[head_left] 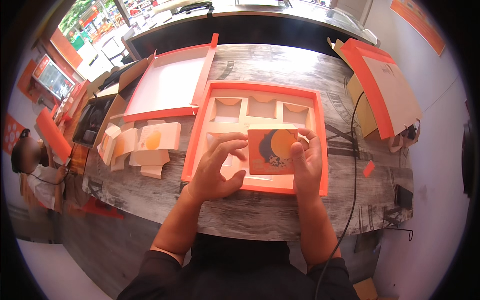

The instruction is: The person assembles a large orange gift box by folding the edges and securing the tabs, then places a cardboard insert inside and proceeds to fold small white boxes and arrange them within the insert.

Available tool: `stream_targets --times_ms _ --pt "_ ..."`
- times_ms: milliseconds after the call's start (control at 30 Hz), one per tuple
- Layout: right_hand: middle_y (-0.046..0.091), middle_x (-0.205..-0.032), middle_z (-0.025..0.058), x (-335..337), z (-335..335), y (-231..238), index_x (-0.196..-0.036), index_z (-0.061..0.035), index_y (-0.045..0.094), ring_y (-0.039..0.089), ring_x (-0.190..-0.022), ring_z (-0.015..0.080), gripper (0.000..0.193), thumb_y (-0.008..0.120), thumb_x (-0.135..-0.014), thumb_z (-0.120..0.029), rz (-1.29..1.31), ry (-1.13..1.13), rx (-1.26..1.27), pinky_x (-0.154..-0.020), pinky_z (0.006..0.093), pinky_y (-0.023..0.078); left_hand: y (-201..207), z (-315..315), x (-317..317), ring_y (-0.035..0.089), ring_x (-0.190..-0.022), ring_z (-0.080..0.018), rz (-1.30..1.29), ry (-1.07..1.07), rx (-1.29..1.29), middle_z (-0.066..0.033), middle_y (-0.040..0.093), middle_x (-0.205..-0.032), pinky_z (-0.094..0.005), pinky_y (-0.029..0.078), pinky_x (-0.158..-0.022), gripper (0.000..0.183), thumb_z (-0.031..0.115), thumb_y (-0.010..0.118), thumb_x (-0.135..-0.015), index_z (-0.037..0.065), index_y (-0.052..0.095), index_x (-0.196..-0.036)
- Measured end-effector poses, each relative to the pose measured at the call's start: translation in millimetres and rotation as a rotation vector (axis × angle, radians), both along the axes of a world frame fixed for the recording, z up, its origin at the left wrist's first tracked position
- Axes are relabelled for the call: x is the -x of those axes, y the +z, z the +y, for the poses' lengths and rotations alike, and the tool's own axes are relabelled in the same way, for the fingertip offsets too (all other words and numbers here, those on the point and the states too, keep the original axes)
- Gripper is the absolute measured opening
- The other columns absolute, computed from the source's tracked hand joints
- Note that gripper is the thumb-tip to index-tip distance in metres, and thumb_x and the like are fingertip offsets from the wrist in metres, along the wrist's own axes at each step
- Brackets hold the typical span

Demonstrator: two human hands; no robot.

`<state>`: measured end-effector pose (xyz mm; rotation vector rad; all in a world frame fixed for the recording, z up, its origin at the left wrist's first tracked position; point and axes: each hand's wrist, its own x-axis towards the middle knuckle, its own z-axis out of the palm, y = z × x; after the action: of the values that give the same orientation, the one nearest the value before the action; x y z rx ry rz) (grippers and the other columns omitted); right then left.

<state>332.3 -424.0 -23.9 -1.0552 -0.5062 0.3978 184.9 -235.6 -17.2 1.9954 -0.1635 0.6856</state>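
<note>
A small square orange carton [272, 152], printed with a yellow disc and a dark crescent, is held up in my right hand [309, 162]. My right thumb lies over its front near the right edge, with the fingers behind it. At the carton's left side my left hand [215, 167] stands with thumb and fingers apart, holding nothing. Below both hands lies a large orange-rimmed box tray [260, 87] with cream dividers and square compartments. The hands and carton hide its middle and part of its near side.
Several flattened small cartons [157, 137] lie left of the tray. Behind them rests a white-lined orange lid [172, 77]. An open cardboard box [97, 112] stands farther left, another orange lid [382, 85] leans at right. A black cable [354, 165] crosses the table. A person [42, 172] sits far left.
</note>
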Motion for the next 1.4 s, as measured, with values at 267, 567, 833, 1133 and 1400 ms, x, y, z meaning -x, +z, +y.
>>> stream_targets --times_ms 267,567,833,1133,1400 --pt "0.073 -0.104 0.0070 -12.4 -6.6 2.0 -0.122 0.0006 0.059 0.066 -0.093 0.0090 0.041 0.075 -0.104 -0.032 0.014 0.256 0.289 -0.078 0.0239 0.053 50.6 8.2 -4.9 0.051 -0.145 -0.0381 0.004 0.008 -0.589 -0.0127 0.056 -0.153 -0.0491 0.051 -0.112 0.065 0.003 0.082 -0.071 0.011 0.061 -0.132" --pt "0.070 -0.127 0.0144 -7.6 -0.1 -12.5 -0.144 0.0072 0.059 0.068 -0.104 0.0131 0.062 0.078 -0.101 -0.033 -0.118 0.349 0.159 -0.081 0.0266 0.056 74.9 -0.7 -12.9 0.044 -0.154 -0.0337 0.218 -0.112 -0.865 -0.0093 0.055 -0.157 -0.0523 0.047 -0.116 0.046 0.012 0.084 -0.074 0.011 0.063 -0.115" --pt "0.065 -0.141 0.0162 0.6 1.1 -19.2 -0.154 0.0069 0.050 0.066 -0.103 0.0132 0.076 0.085 -0.094 -0.024 -0.147 0.313 0.235 -0.081 0.0267 0.055 80.9 11.5 -12.1 0.050 -0.146 -0.0334 0.189 -0.111 -0.934 -0.0113 0.058 -0.149 -0.0489 0.045 -0.116 0.049 0.008 0.082 -0.073 0.008 0.063 -0.119" --pt "0.066 -0.140 0.0163 12.7 5.4 -3.5 -0.149 0.0017 0.055 0.069 -0.109 0.0223 0.071 0.086 -0.092 -0.027 -0.420 0.120 0.355 -0.082 0.0322 0.057 85.7 86.2 -45.0 0.061 -0.127 -0.0387 0.224 0.184 -0.783 -0.0147 0.062 -0.140 -0.0440 0.052 -0.106 0.050 0.011 0.086 -0.071 0.009 0.056 -0.112" --pt "0.070 -0.129 0.0152 20.4 1.4 4.6 -0.141 -0.0043 0.063 0.070 -0.108 0.0298 0.067 0.090 -0.084 -0.028 -0.896 0.331 0.430 -0.092 0.0402 0.058 70.1 132.5 -90.9 0.061 -0.122 -0.0360 0.611 0.067 -0.753 -0.0151 0.063 -0.126 -0.0416 0.050 -0.106 0.056 0.014 0.085 -0.075 0.008 0.054 -0.121"
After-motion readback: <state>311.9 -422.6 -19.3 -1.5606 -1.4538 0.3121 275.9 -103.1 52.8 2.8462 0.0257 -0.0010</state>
